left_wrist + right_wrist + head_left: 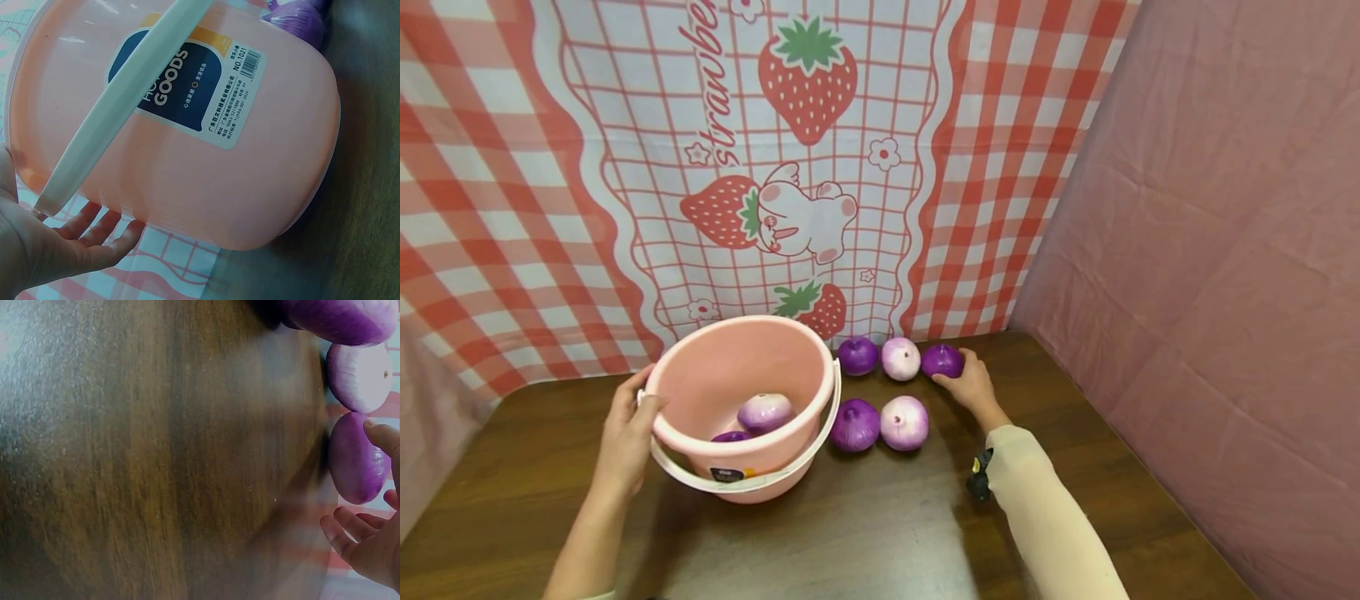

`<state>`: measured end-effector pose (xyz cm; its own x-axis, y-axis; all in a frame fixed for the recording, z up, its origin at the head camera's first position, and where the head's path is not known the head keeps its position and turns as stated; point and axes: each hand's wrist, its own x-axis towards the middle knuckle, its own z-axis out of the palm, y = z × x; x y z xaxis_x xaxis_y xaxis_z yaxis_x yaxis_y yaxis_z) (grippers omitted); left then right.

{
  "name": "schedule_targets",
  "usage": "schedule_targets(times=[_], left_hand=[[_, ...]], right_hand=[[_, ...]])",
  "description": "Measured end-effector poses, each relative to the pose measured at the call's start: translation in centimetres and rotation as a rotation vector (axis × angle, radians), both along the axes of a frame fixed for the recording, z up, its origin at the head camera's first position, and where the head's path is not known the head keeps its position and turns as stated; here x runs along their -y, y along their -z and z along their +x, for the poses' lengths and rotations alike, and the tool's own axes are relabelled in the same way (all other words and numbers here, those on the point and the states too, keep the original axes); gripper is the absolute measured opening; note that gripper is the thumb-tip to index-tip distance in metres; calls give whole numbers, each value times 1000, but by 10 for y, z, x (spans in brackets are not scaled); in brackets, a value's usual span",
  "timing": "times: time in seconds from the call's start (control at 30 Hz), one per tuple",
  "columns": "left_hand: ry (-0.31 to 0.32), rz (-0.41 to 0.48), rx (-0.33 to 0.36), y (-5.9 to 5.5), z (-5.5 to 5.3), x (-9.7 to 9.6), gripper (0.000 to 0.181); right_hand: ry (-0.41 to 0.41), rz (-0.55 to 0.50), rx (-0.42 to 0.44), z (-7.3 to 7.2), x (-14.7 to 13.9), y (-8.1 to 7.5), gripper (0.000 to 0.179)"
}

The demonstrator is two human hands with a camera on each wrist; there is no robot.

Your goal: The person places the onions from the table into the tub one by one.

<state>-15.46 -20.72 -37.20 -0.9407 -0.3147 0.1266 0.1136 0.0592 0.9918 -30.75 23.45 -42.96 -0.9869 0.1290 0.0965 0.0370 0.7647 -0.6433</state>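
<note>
My left hand point(629, 429) grips the rim of a pink bucket point(760, 475) at its left side, thumb at the rim and fingers point(119, 244) on the outside wall. Inside the bucket lie a pale purple-and-white onion point(766, 412) and a dark purple onion point(731, 436), partly hidden by the wall. My right hand point(976, 387) is around a dark purple onion point(942, 361) at the right end of the back row. In the right wrist view its thumb touches this onion point(357, 459), while the other fingers point(337, 535) stand apart from it.
Beside that onion sit a white onion point(901, 359) and a purple onion point(857, 356). Nearer stand another purple onion point(855, 426) and another white onion point(905, 423). The bucket's white handle point(760, 482) hangs down in front. A strawberry-print cloth point(805, 200) hangs behind the wooden table point(880, 533).
</note>
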Motion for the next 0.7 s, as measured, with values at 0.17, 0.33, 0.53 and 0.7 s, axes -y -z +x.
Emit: schedule_targets(times=[0.17, 0.33, 0.53, 0.7], left_hand=[[-8, -2, 0, -1, 0, 0, 51], [-4, 5, 5, -1, -1, 0, 51], [12, 15, -34, 5, -2, 3, 53], [7, 29, -55, 9, -3, 4, 53]], right_hand=[[-14, -14, -8, 0, 2, 0, 80], [-60, 2, -7, -2, 3, -2, 82], [-51, 6, -19, -1, 4, -1, 74], [-10, -11, -55, 1, 6, 0, 69]])
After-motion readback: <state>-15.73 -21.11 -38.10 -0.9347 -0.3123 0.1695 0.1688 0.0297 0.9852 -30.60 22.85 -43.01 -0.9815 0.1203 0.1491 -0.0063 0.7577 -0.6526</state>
